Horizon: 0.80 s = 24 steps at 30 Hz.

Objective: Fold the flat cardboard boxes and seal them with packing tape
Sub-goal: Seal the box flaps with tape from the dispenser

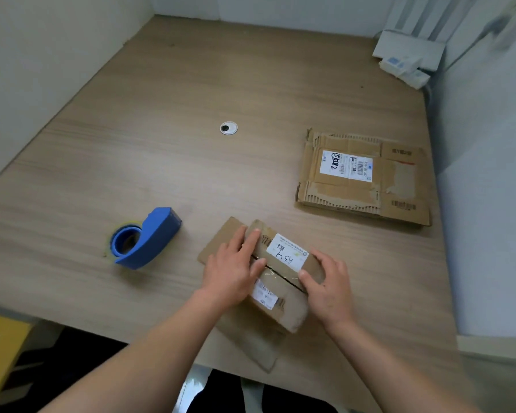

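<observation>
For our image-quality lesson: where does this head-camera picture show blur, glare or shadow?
Head view: top right corner is smeared with blur; glare glints on the clear tape across the small box; shadows are soft beside the tape dispenser.

Light wood-grain tabletop [161, 114] spreads under and around grip, evenly lit, no hard shadows. Round white cable grommet [228, 128] set in tabletop, beyond grip, slightly left. Plain white wall [27, 70] far left of grip; another white wall [251, 7] along far table edge. Pale partition [489, 204] close on right of grip. Stack of white packets [405, 58] in far right corner, blurred vertical slats [429, 16] above it. Yellow surface [0, 353] near left, below table edge. Dark floor [72, 353] under near edge.
</observation>
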{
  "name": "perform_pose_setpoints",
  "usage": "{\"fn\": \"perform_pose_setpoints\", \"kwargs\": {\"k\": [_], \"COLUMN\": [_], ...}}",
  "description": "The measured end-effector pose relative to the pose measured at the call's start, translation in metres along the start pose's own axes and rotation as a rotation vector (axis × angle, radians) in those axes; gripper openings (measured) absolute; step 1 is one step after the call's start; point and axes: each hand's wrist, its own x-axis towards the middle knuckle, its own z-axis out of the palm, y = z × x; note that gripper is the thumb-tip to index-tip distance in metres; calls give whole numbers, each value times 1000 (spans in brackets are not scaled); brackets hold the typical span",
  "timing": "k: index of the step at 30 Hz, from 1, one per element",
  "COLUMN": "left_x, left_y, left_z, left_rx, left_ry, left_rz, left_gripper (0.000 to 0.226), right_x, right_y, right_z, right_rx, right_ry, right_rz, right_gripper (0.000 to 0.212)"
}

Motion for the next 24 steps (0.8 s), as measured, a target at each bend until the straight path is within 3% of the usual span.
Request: {"fn": "perform_pose_setpoints", "kwargs": {"k": [2,5,8,13,17,20,22,24], "left_x": [15,17,-5,-19,-17,-19,-25,-30], "left_y": [5,20,30,19,13,-2,-24,-59], "left_z": [-10,-15,0,19,18,11,-5,-21], "left_rx": [71,-80,-234,-249,-258,-328,-266,-120], "left_ry": [11,134,128,88,79,68,216,411], "left_rz": [-12,-205,-206,-124,-62,13,-26,-146], "left_gripper": [64,69,81,88,84,74,65,69], "right_x": [-5,-19,-30,-23,-24,-23,-24,-20], "right_y": [1,-8,-13,-21,-18,-17,-19,-18], "right_z": [2,2,-3,16,29,25,17,10], "right_rx": [78,-5,-219,-66,-106,-69,-61,-101], "right_ry": [28,-25,-95,-219,-213,-220,-217,-196], "right_rz": [125,249,185,7,2,-10,-32,-21], "right_gripper": [31,19,38,79,88,73,51,48]}}
